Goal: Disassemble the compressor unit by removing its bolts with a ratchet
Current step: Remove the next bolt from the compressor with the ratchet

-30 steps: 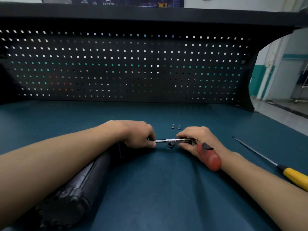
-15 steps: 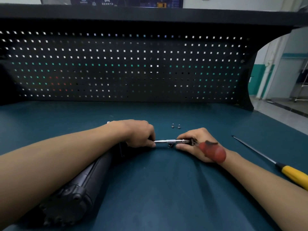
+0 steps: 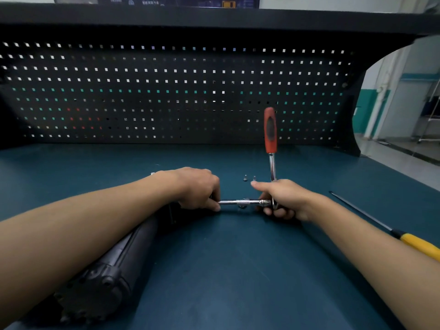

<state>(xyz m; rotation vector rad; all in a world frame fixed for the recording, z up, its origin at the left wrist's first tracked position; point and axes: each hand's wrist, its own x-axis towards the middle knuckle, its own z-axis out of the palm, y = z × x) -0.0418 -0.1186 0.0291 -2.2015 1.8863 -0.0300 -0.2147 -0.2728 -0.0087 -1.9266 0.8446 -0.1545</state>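
The compressor unit (image 3: 112,265) lies on its side on the teal bench (image 3: 238,282), a black cylinder running from the lower left corner up toward the middle, its far end hidden under the left forearm. It has not shifted over the last second.

The ratchet (image 3: 270,129) is what has changed. A second ago its red handle pointed back toward the person and lay along the right wrist. Half a second ago it had swung slightly outward. Now it stands up and away, pointing at the pegboard (image 3: 166,91), with its chrome shank rising out of the right fist.

The right hand (image 3: 283,198) grasps the ratchet at its head, fingers curled beneath and the thumb stretched forward over the top. From the head a chrome extension bar (image 3: 242,201) runs level to the left, in the same line as before.

The left hand (image 3: 200,189) is in the same spot, fingers curled down and closed on the bar's left end where it meets the compressor; the joint itself is covered.

Two loose bolts (image 3: 245,179) sit on the bench just behind the bar, unmoved. A screwdriver (image 3: 419,244) with a yellow handle lies well to the right, where it was earlier.
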